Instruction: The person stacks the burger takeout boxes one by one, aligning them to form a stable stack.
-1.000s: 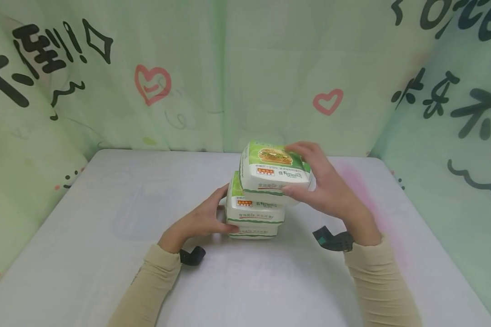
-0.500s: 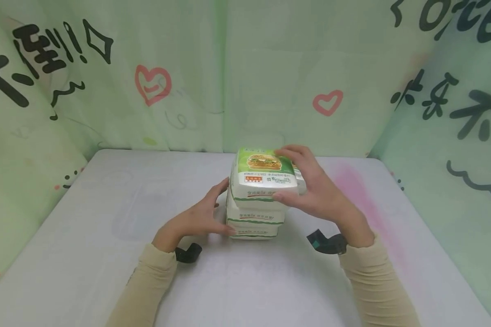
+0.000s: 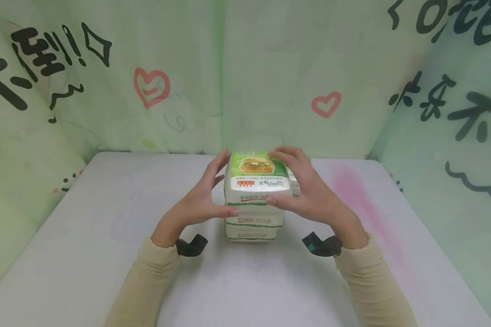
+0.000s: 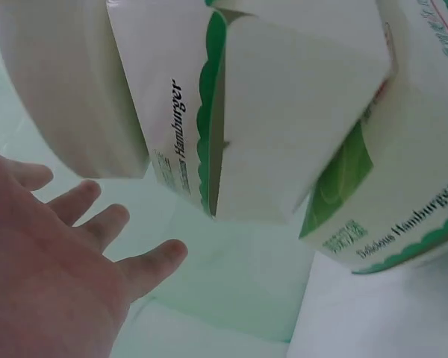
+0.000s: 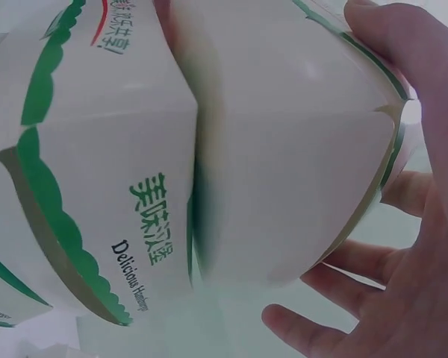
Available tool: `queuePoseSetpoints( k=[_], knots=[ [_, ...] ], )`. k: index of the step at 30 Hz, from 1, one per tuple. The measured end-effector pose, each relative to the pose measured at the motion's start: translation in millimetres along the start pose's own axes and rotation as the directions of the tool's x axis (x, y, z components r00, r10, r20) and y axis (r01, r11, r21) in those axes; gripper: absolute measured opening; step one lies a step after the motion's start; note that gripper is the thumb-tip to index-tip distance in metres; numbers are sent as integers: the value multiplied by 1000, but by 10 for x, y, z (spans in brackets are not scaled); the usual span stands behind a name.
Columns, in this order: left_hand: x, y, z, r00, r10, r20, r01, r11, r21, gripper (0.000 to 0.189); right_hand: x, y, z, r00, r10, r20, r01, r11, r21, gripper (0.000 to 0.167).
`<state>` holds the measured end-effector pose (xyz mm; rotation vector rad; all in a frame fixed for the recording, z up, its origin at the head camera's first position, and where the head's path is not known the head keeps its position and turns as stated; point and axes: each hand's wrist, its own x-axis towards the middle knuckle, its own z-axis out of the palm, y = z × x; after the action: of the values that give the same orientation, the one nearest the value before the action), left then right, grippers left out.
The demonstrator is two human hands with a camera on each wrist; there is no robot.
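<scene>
Paper hamburger boxes stand in a stack of three in the middle of the head view. The top box (image 3: 253,181) has a burger picture on its green and white lid. Below it are the middle box (image 3: 255,220) and the bottom box (image 3: 251,235), showing only their fronts. My right hand (image 3: 313,195) holds the top box's right side, thumb in front and fingers behind; the right wrist view shows fingers (image 5: 351,276) along its rim. On the left, my left hand (image 3: 194,202) spreads round the upper stack. Its fingers (image 4: 149,268) look straight and apart from the boxes.
Part of another hamburger box (image 3: 293,182) shows behind the stack, mostly hidden by it and my right hand. The white table (image 3: 147,272) ends at a green curtain (image 3: 266,91) with hearts and writing. Black cameras (image 3: 191,245) sit on the wrists.
My right hand has brought the top box left and down until it sits over the other two. The left hand has slid up from the lower boxes to the top box's level.
</scene>
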<state>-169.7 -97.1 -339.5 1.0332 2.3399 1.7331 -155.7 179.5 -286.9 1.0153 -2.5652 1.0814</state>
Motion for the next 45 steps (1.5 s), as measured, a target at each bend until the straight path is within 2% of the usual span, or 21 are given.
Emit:
queuePoseSetpoints(
  k=[7,10,15,20,23,28,32,36,42,45],
  knots=[
    [46,60,-9,999,17,-32,-17,1000,-2,118,-1,33,-16,999,-44,9,44,999,25,82],
    [48,66,-23,999,14,-32,-14,1000,-20,118,-14,98,-78,999,-34,-11,35,998,59,74],
    [55,65,-33,1000,8,-21,-9,999,-32,117,-34,284,-183,993,7,-115,2,997,82,53],
    [78,63,-32,1000,20,-12,-20,999,-39,119,-34,512,-245,976,124,-177,-111,990,82,49],
    [85,56,-32,1000,23,-12,-24,999,-40,119,-28,687,-253,959,223,-174,-214,974,70,51],
    [96,48,-24,1000,12,-6,-12,999,-47,118,-42,973,-244,922,363,-131,-366,930,2,56],
    [112,49,-23,999,28,-16,-29,998,-48,118,-41,1161,-226,903,422,-84,-427,903,-57,59],
    [134,52,-27,998,49,-33,-51,997,-53,118,-19,1302,-195,873,486,-42,-488,868,-94,65],
    [168,57,-10,999,32,-27,-35,995,-90,118,-1,1474,-144,822,569,33,-560,816,-143,79],
    [188,42,9,999,25,-21,-27,994,-102,119,8,1558,-115,807,587,69,-569,803,-177,86]
  ],
)
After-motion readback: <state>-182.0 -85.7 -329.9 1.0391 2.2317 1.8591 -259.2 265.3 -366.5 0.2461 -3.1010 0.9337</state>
